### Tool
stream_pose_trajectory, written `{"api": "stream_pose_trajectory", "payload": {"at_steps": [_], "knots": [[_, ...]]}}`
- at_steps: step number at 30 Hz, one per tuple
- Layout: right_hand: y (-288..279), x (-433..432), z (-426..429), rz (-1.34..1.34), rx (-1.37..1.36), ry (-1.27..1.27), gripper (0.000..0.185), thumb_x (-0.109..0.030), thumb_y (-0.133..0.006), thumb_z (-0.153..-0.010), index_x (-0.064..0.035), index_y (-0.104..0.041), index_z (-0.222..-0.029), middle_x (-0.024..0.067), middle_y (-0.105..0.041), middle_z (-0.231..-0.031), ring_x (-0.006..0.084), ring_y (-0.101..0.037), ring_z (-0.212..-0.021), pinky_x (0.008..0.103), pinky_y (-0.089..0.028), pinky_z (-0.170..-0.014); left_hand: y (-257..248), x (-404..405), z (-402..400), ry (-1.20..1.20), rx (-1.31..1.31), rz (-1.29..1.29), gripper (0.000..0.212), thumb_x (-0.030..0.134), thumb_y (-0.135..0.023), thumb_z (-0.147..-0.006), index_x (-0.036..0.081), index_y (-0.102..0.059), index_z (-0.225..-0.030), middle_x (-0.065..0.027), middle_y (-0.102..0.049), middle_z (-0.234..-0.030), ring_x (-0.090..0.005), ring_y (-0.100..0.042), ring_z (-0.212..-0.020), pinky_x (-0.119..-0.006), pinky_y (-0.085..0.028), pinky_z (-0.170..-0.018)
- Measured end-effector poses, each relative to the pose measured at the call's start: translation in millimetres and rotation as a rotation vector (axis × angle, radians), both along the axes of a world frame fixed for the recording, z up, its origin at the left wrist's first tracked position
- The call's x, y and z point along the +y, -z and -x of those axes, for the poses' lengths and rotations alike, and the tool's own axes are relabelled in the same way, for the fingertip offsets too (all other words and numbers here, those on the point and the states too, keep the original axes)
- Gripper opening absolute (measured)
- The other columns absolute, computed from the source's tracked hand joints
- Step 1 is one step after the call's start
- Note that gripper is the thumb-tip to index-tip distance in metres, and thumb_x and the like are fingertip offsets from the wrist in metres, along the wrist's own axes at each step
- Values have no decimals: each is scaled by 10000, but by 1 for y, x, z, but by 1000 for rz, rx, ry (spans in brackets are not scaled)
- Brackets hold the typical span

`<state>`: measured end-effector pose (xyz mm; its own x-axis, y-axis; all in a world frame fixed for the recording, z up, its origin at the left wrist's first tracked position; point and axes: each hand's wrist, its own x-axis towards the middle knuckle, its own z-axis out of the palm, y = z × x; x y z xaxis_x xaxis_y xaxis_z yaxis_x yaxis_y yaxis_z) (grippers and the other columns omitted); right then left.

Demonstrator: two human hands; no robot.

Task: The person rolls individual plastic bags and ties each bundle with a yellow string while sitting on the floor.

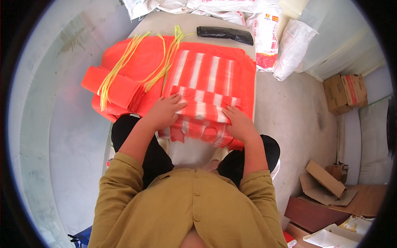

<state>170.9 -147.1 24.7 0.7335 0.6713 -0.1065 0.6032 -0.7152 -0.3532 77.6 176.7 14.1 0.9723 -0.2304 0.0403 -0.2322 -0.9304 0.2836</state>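
A stack of red-and-white striped plastic bags (204, 74) lies on the table (186, 23) before me, its near part folded over and cut-out ends hanging off the near edge. My left hand (166, 111) rests on the left end of the fold, fingers spread. On its right end lies my right hand (238, 121), fingertips on the plastic. To the left is a folded red plastic bundle (113, 88) on a larger red sheet pile (136, 55). Yellow plastic strips (124, 62) lie across the bundle, with a second bunch of yellow strips (169, 55) beside the stack.
A rolled black plastic bag (225, 34) lies at the table's far side. White woven sacks (265, 37) stand beyond it. On the right are cardboard boxes (344, 93), flattened cardboard (325, 186) and a reddish-brown wooden surface (316, 214). A pale wall (74, 117) stands close on the left.
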Motion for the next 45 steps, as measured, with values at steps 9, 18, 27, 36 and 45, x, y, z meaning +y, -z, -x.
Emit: {"api": "stream_pose_trajectory", "payload": {"at_steps": [9, 18, 27, 36, 45], "knots": [[-45, 6, -30, -35, -151, 266, 481, -152, -682, -850, -97, -621, -1324, 130, -643, -1317, 350, -590, -1228, 452, -489, -998, -65, 5, -27, -373, 307, 299, 416, 239, -623, -916, 81, -650, -1299, -165, -665, -1277, -350, -647, -1132, -462, -532, -936], [21, 63, -14, -213, -348, -87, 596, -115, -728, -850, -97, -548, -1417, 137, -530, -1487, 344, -472, -1400, 487, -377, -1146, 1, -44, -47, 38, -129, 60, 776, 167, -788, -807, 84, -453, -1502, -129, -446, -1569, -330, -391, -1470, -494, -352, -1182], [64, 44, -45, -244, -414, -10, 584, 36, -639, -784, -102, -621, -1351, 92, -595, -1442, 315, -517, -1375, 482, -417, -1115, 45, -27, -53, 5, -176, -56, 642, 22, -602, -861, 81, -476, -1488, -106, -463, -1562, -284, -409, -1467, -454, -376, -1182], [45, 21, -46, -273, -457, 87, 524, 54, -596, -794, -104, -665, -1288, 94, -675, -1324, 307, -581, -1294, 503, -409, -1106, 40, -10, -41, -85, -313, -12, 511, 38, -579, -870, 73, -580, -1380, -136, -605, -1416, -317, -574, -1316, -425, -487, -1070], [-79, 32, -18, -391, -1071, 284, 352, -128, -618, -949, -78, -622, -1297, 149, -590, -1385, 360, -517, -1327, 600, -303, -1145, -59, -41, -4, -446, 394, 776, 416, 108, -628, -947, 54, -591, -1358, -128, -718, -1170, -262, -703, -1014, -399, -547, -880]]}}
